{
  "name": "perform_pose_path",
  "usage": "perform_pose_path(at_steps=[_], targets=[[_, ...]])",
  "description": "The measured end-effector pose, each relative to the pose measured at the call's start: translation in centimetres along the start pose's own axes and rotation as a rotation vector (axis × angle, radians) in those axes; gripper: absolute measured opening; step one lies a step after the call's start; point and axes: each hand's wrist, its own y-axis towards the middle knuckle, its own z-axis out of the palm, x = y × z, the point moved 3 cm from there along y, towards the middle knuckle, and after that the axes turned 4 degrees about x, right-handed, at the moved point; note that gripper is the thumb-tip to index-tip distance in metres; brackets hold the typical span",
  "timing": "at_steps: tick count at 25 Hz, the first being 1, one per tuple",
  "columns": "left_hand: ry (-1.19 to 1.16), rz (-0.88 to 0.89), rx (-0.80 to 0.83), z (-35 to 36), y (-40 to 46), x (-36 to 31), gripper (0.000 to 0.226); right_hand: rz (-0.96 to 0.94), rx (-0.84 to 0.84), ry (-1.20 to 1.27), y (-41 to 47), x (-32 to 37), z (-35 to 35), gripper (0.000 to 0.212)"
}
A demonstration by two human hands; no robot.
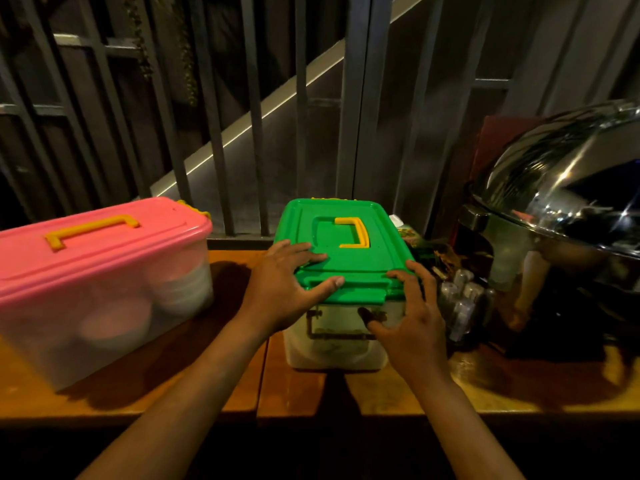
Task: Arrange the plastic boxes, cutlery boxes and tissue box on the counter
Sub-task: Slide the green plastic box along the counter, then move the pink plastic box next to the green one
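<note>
Head view: left hand point(281, 289) spread flat on the near-left corner of the green-lidded translucent plastic box point(341, 282), mid wooden counter point(194, 386); right hand point(414, 318) splayed wide at its near-right corner, thumb on the front latch. Best to push evenly from both corners, keeping it square. Long axis near-far, yellow handle's open side left. Pink-lidded translucent plastic box point(100, 282) left, apart.

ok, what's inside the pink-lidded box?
Through the pink-lidded box wall: blurry stacked white bowls on the right, a pinkish round container lower down. The lid and frosted plastic hide the rest.
</note>
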Motion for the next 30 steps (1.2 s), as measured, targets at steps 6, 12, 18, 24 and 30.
perform_pose_path(at_steps=[6,12,18,24,30], targets=[[0.000,-0.017,0.003,0.0,0.1,-0.1,0.076,0.003,0.003,-0.053,0.0,0.1,-0.2,0.076],[0.022,-0.057,0.015,-0.2,-0.5,-0.7,0.075,0.009,0.017,-0.042,-0.2,0.2,-0.1,0.074],[0.066,-0.101,0.024,0.0,-0.7,-0.9,0.074,0.018,0.045,-0.030,-0.5,0.4,-0.1,0.078],[0.190,-0.025,-0.052,-4.1,-5.9,0.0,0.051,0.083,-0.055,-0.251,-2.1,5.9,-0.2,0.075],[0.341,-0.074,-0.210,-18.4,-13.2,9.5,0.040,-0.038,-0.068,-0.112,-3.0,19.0,8.3,0.053]])
